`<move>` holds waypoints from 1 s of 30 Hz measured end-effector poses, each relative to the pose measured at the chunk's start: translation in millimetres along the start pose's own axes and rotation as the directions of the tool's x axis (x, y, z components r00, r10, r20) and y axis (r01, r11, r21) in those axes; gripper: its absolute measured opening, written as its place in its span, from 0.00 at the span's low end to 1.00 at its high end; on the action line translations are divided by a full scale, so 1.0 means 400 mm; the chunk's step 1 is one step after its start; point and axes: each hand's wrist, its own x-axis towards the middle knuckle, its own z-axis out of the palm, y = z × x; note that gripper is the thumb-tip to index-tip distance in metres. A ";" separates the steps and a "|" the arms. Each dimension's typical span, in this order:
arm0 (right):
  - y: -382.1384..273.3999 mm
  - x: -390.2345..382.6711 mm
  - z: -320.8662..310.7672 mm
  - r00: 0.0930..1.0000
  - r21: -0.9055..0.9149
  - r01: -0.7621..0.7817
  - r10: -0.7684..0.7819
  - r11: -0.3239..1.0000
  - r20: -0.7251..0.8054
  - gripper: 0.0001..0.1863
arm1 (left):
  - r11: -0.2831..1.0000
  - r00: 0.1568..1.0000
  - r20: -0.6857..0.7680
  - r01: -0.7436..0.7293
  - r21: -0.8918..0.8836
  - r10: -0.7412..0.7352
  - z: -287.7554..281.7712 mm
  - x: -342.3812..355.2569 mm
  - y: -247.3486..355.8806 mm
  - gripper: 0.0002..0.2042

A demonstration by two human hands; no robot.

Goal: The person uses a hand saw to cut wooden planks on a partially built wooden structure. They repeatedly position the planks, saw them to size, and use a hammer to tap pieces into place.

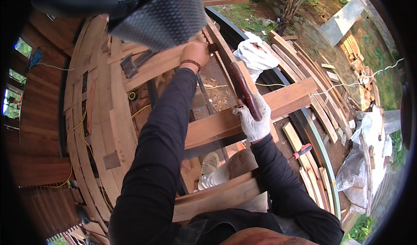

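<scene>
Head-worn, the left of two side-by-side fisheye cameras faces steeply down, set above and behind the gloved right hand that grips a brown handle. Dark sleeves lie near the lens, on this side of the grip; boards left of it curve toward the wide view's rim.

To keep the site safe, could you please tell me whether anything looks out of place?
Two oddities: the red screwdriver lies loose among light boards at the right, where it could be overlooked; and the right hand, gripping a dark brown handle, is gloved while the left hand is bare.
</scene>
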 end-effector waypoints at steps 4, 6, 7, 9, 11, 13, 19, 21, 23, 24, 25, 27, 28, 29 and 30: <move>0.014 0.032 0.014 0.997 0.169 -0.052 0.060 0.984 -0.039 0.13 | 1.000 1.000 -0.002 -0.002 -0.002 0.002 0.006 0.009 -0.008 0.09; -0.004 -0.019 0.007 0.994 0.260 -0.101 0.109 0.960 -0.017 0.14 | 1.000 1.000 -0.005 -0.006 0.004 0.006 0.003 0.000 -0.013 0.09; -0.031 -0.042 -0.001 0.983 0.185 -0.175 0.183 0.967 -0.029 0.14 | 1.000 1.000 0.004 -0.004 0.006 0.004 -0.004 -0.002 -0.015 0.10; -0.034 -0.063 -0.008 0.990 0.040 -0.125 0.128 0.991 -0.054 0.14 | 1.000 1.000 0.020 -0.002 -0.007 0.002 -0.008 -0.007 -0.003 0.10; 0.031 -0.027 0.009 0.992 0.186 -0.114 0.122 0.976 -0.032 0.14 | 1.000 1.000 0.022 0.000 -0.021 0.000 -0.019 -0.002 0.005 0.11; 0.028 0.006 0.014 0.994 0.123 -0.011 0.024 0.992 -0.104 0.13 | 1.000 0.998 0.065 0.012 -0.016 -0.011 -0.017 -0.001 0.014 0.12; -0.025 0.104 -0.038 0.994 -0.047 0.083 -0.086 0.995 -0.064 0.14 | 0.999 0.998 0.046 0.045 0.013 -0.045 0.002 -0.017 -0.012 0.13; -0.001 0.161 -0.048 0.987 -0.229 0.157 -0.156 0.961 0.021 0.14 | 0.999 0.999 0.015 0.034 0.031 -0.034 0.013 -0.036 -0.008 0.13; 0.033 0.253 -0.054 0.927 -0.448 0.375 -0.319 0.812 0.197 0.10 | 1.000 0.999 -0.036 0.005 -0.018 -0.006 0.031 -0.059 0.002 0.14; 0.025 0.298 -0.046 0.899 -0.461 0.435 -0.343 0.773 0.273 0.07 | 0.999 0.998 -0.061 -0.012 -0.043 0.010 0.039 -0.064 0.004 0.14; 0.050 0.356 -0.038 0.821 -0.524 0.570 -0.440 0.633 0.363 0.08 | 0.999 0.999 -0.042 -0.017 -0.040 0.015 0.041 -0.062 0.003 0.15; 0.068 0.464 0.003 0.642 -0.502 0.761 -0.592 0.411 0.488 0.09 | 0.999 1.000 -0.008 -0.011 -0.030 0.011 0.043 -0.057 -0.015 0.18; 0.051 0.506 0.030 0.589 -0.481 0.802 -0.601 0.353 0.541 0.08 | 0.998 0.999 -0.028 -0.045 -0.036 0.044 0.042 -0.063 -0.026 0.21; 0.032 0.544 0.059 0.537 -0.461 0.837 -0.604 0.294 0.589 0.08 | 0.998 0.998 -0.039 -0.050 -0.044 0.048 0.045 -0.066 -0.035 0.21; 0.036 0.581 0.082 0.461 -0.452 0.872 -0.628 0.189 0.627 0.10 | 0.997 0.997 -0.051 -0.059 -0.055 0.056 0.050 -0.066 -0.036 0.20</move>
